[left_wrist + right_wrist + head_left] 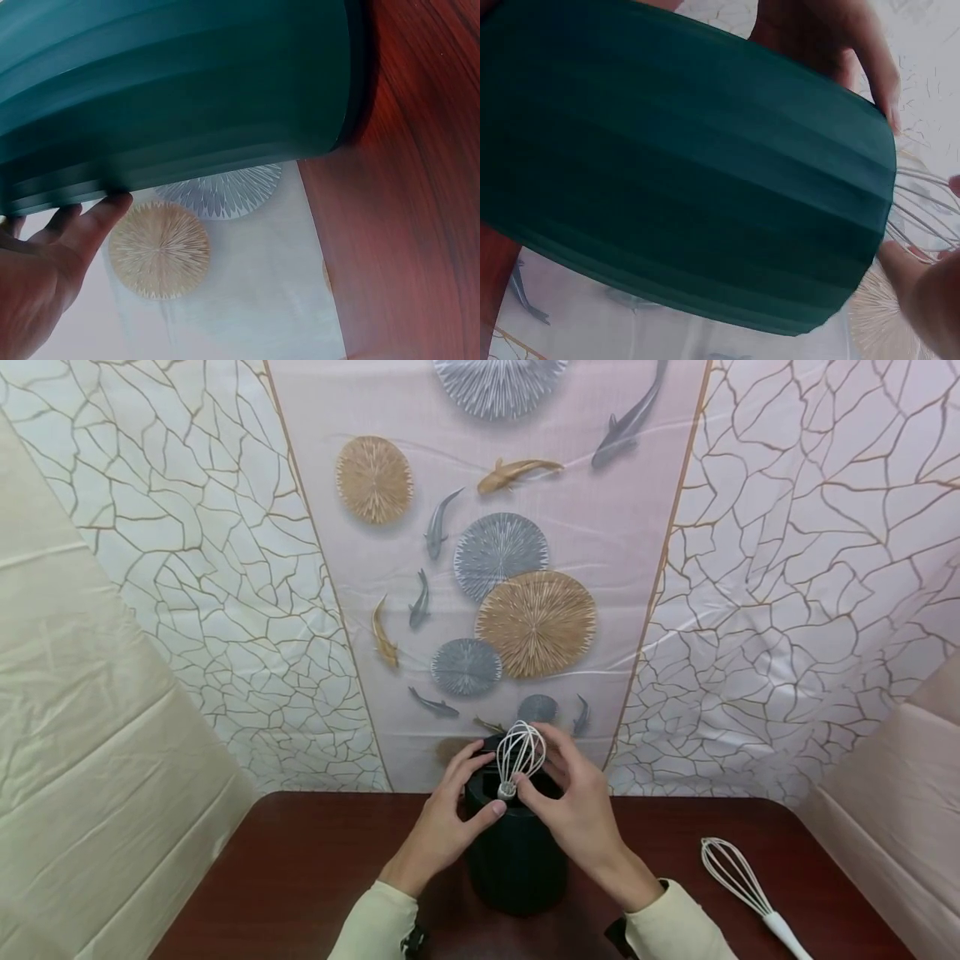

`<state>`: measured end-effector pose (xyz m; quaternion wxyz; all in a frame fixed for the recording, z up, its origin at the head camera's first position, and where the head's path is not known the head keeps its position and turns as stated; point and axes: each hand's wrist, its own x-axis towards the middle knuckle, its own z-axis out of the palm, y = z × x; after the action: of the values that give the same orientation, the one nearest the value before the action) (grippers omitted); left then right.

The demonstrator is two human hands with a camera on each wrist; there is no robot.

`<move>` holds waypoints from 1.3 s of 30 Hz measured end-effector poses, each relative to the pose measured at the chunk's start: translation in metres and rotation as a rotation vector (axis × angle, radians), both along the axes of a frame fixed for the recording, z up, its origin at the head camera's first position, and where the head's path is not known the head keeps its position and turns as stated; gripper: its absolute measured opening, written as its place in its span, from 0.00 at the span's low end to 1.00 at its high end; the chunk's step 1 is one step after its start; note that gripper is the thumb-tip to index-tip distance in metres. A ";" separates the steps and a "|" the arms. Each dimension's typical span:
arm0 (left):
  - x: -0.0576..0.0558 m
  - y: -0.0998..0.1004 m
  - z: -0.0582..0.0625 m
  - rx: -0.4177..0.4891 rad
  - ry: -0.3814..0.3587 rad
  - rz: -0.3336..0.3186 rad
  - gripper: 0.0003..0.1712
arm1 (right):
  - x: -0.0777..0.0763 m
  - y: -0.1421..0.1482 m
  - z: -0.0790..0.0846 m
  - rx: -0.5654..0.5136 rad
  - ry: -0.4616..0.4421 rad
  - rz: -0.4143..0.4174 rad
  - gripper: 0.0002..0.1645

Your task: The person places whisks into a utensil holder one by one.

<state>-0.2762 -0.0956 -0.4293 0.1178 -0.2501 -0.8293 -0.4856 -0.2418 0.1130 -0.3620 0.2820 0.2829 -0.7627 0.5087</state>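
Observation:
A dark green ribbed container stands upright on the table; its side fills much of both wrist views. My left hand holds it near the top, thumb at the front rim and fingers against the far left side, as the left wrist view shows at the fingertips. Over the mouth, my right hand grips a small whisk by its white wire loops. The loops point up and the handle goes down into the container, where most of it is hidden. In the right wrist view the whisk wires show beyond the rim.
Another white whisk lies on the right of the dark red wooden table, handle toward the near edge. A patterned cloth with fish and round motifs hangs behind the table. Pale cloth walls slope at both sides.

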 end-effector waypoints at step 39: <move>-0.008 -0.003 -0.002 0.061 -0.055 -0.037 0.43 | -0.002 0.012 0.004 0.496 -0.216 -0.041 0.43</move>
<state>-0.2844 -0.0983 -0.4317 0.0934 -0.2483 -0.8123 -0.5194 -0.2438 0.1252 -0.3578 0.1312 0.2720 -0.8952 0.3277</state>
